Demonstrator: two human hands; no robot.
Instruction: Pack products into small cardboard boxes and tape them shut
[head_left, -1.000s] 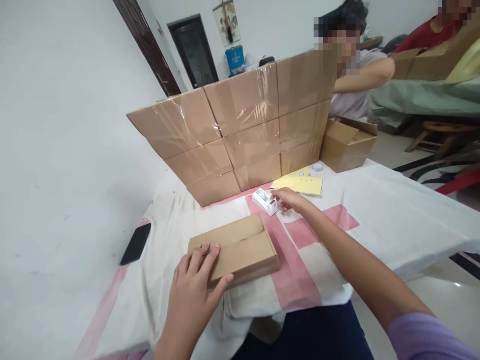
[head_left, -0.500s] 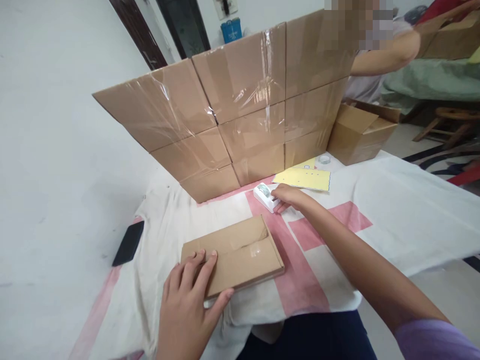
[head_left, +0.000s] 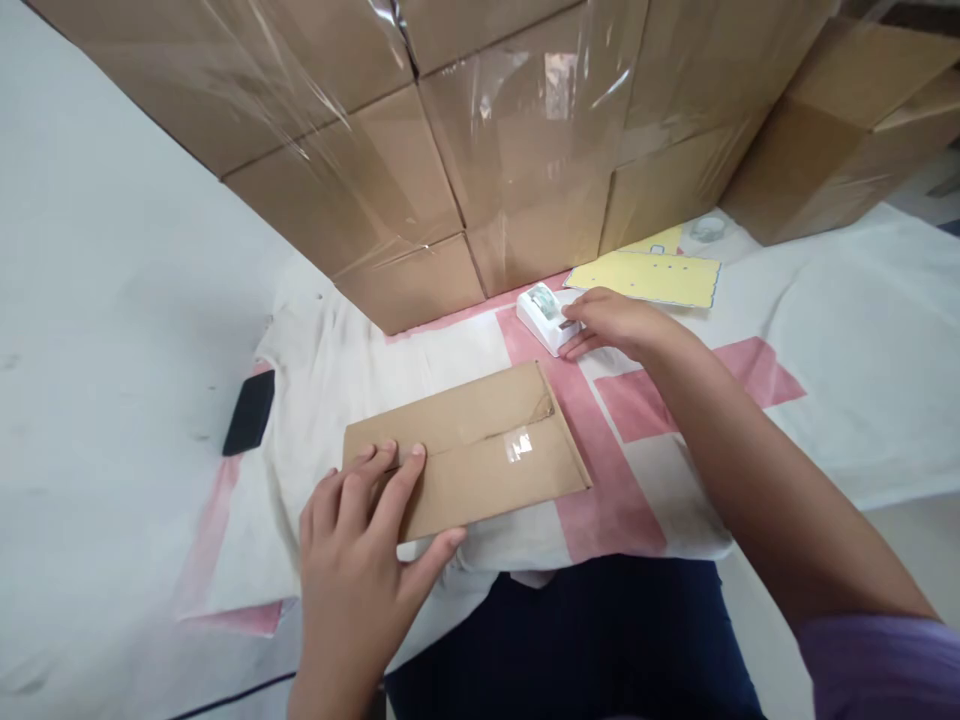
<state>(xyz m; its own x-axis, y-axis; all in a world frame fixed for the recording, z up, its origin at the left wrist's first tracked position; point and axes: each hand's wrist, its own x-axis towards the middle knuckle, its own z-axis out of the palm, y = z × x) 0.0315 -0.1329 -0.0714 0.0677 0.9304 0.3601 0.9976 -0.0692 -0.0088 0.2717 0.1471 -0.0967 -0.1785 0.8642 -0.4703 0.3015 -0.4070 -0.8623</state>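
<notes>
A flat closed cardboard box (head_left: 480, 440) lies on the cloth in front of me, with a small piece of clear tape on its top. My left hand (head_left: 367, 530) rests on the box's left end, fingers spread and thumb along the near edge. Farther back stands a small white tape dispenser (head_left: 534, 318) holding a roll of clear tape (head_left: 544, 300). At its right end, my right hand (head_left: 604, 322) has its fingers closed around the cutter end; whether a strip of tape is pinched there I cannot make out.
A wall of taped cardboard boxes (head_left: 517, 170) rises behind the dispenser. Yellow sheets (head_left: 652, 278) and a loose tape roll (head_left: 706, 229) lie at its foot, near an open carton (head_left: 817, 150). A black phone-like object (head_left: 250, 412) lies left on the pink-and-white cloth (head_left: 450, 365).
My view has tilted down, so the stacked boxes fill more of the top and the person behind them is out of sight. Both hands keep nearly the same places on the box and dispenser.
</notes>
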